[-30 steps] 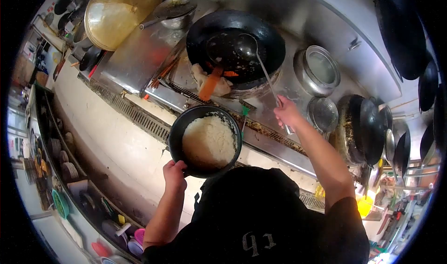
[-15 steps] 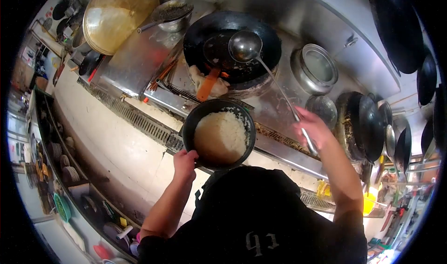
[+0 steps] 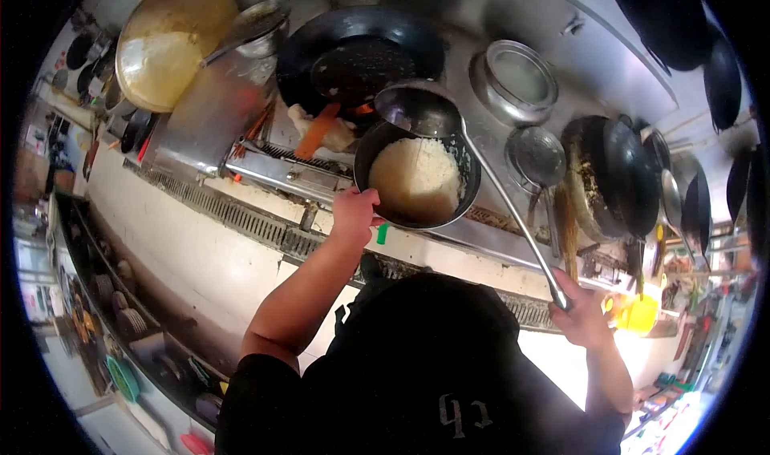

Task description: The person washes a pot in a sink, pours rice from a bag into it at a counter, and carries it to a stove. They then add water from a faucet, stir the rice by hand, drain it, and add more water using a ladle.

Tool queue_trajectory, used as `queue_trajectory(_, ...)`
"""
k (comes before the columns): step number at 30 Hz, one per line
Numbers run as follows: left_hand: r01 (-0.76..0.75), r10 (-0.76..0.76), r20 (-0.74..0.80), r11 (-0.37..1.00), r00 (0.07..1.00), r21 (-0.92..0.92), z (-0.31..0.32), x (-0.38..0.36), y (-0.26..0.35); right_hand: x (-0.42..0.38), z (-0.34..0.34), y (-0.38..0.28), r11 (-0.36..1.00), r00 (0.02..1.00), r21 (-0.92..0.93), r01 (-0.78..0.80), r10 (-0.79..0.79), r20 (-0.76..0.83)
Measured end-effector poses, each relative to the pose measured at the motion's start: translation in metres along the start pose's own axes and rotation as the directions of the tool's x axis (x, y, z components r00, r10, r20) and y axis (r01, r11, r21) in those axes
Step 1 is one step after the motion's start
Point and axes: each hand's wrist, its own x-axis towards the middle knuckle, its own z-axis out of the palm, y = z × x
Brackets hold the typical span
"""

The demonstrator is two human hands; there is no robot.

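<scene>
My left hand (image 3: 355,214) is closed on the near-left rim of a dark round bowl (image 3: 474,184). White rice (image 3: 417,174) fills much of the bowl, part of it in shadow. In my right hand (image 3: 582,311) is the end of a long-handled metal ladle (image 3: 507,194). The ladle's head lies over the far rim of the bowl, overlapping it in this view. Just beyond is a large black wok (image 3: 298,62) on the burner, dark and wet-looking inside. An orange-handled tool (image 3: 318,131) and a pale crumpled cloth (image 3: 341,137) lie at the wok's near edge.
Right of the wok stands a metal pot (image 3: 520,82) of cloudy liquid, with a round strainer (image 3: 537,157) nearer me. More woks (image 3: 630,178) lean at the right. A big round lid (image 3: 164,50) and a metal bowl (image 3: 269,38) sit at the left. A drain grate (image 3: 233,214) runs along the stove front.
The bowl of rice, in my left hand, has moved forward and right, closer to the wok. The ladle's head has come from over the wok to the bowl's far rim. The view has shifted slightly.
</scene>
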Motion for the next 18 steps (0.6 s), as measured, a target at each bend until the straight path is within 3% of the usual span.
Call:
queue_trajectory(5,-0.023,0.022,0.032,0.998,0.999,0.060,0.030,-0.011,0.001,-0.028,0.007,0.035,0.985,0.994,-0.169,0.017,-0.035,-0.101)
queue_trajectory(7,-0.023,0.020,0.049,0.999,0.999,0.047,0.041,-0.016,-0.001,-0.038,0.009,0.044,0.952,0.964,-0.279,0.125,-0.183,-0.193)
queue_trajectory(12,-0.043,0.036,0.079,0.995,0.996,0.085,0.063,-0.023,-0.015,-0.060,0.012,0.066,0.974,0.971,-0.213,0.072,-0.118,-0.210)
queue_trajectory(14,-0.035,0.029,0.079,0.997,0.996,0.071,0.071,-0.028,-0.019,-0.065,0.010,0.073,0.994,0.982,-0.018,0.106,-0.108,-0.156)
queue_trajectory(15,-0.029,0.024,0.076,0.997,0.997,0.070,0.074,-0.033,-0.019,-0.069,0.012,0.078,0.994,0.982,-0.016,0.107,-0.109,-0.157)
queue_trajectory(16,-0.023,0.018,0.073,0.997,0.997,0.067,0.077,-0.037,-0.020,-0.073,0.017,0.084,0.947,0.998,0.319,-0.032,0.049,-0.048)
queue_trajectory(18,-0.021,0.017,0.073,0.998,0.997,0.066,0.077,-0.040,-0.025,-0.074,0.010,0.097,0.616,0.973,0.762,-0.202,0.037,0.228)
